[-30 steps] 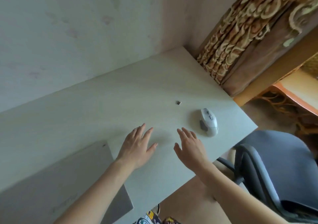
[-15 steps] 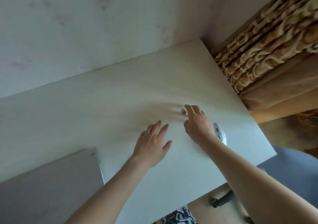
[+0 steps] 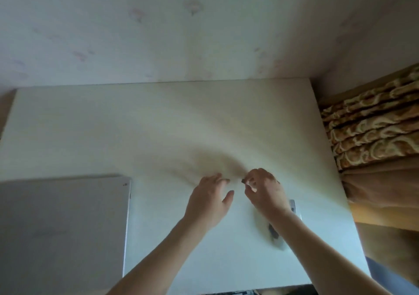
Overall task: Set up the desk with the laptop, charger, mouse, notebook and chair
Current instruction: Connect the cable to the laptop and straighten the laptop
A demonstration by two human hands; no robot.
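Observation:
A closed grey laptop lies flat at the left front of the pale desk. My right hand pinches a tiny dark piece, perhaps a USB receiver, between its fingertips just above the desk. My left hand hovers beside it with fingers spread and holds nothing. The white mouse sits under my right forearm, mostly hidden by it.
The desk stands against a pale patterned wall. A brown and gold patterned curtain hangs at the right. A corner of the grey-blue chair shows at the bottom right.
My right hand reached past the mouse to the small dark piece and closed its fingertips on it. My left hand moved forward beside it. The view swung left, showing more desk.

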